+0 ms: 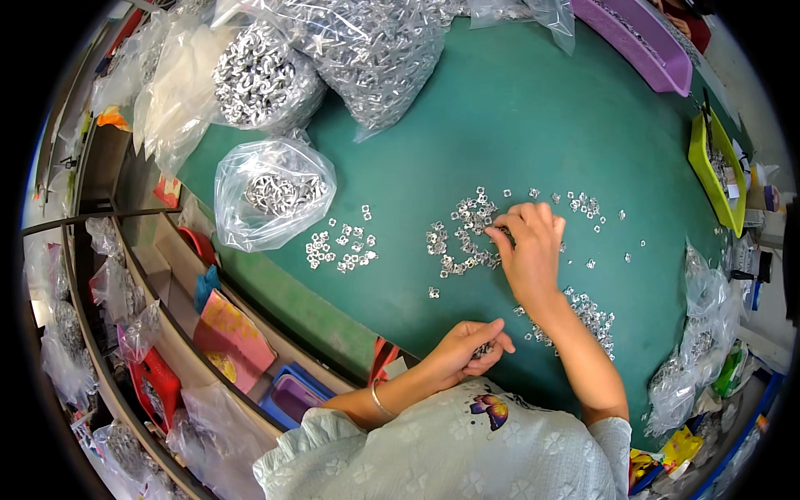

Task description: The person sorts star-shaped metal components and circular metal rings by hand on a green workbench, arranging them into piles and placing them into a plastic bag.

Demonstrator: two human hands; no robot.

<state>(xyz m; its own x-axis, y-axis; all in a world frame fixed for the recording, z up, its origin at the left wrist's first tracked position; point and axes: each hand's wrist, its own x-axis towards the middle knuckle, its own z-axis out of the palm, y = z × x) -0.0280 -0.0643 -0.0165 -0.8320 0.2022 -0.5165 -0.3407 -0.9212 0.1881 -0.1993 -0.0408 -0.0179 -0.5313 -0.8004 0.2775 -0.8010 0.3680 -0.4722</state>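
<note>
Small silver metal pieces, flat and clover-like with open middles, lie in loose heaps on the green tabletop (pixel 400 167). My right hand (pixel 532 250) reaches over the right edge of the middle heap (pixel 473 214), thumb and fingers pinched together low over the pieces. Whatever sits between those fingertips is too small to make out. Close to my body, my left hand (pixel 471 348) is curled, palm up, around several small metal pieces (pixel 482 351). Another heap (pixel 593 321) spreads beside my right forearm, and a smaller scatter (pixel 340 247) lies to the left.
An open clear bag of silver rings (pixel 283 193) stands at the left, with larger filled bags (pixel 367 62) behind it. At the right are a purple bin (pixel 667 71) and a yellow-green tray (pixel 708 179). Wooden compartments (pixel 171 267) run along the left edge.
</note>
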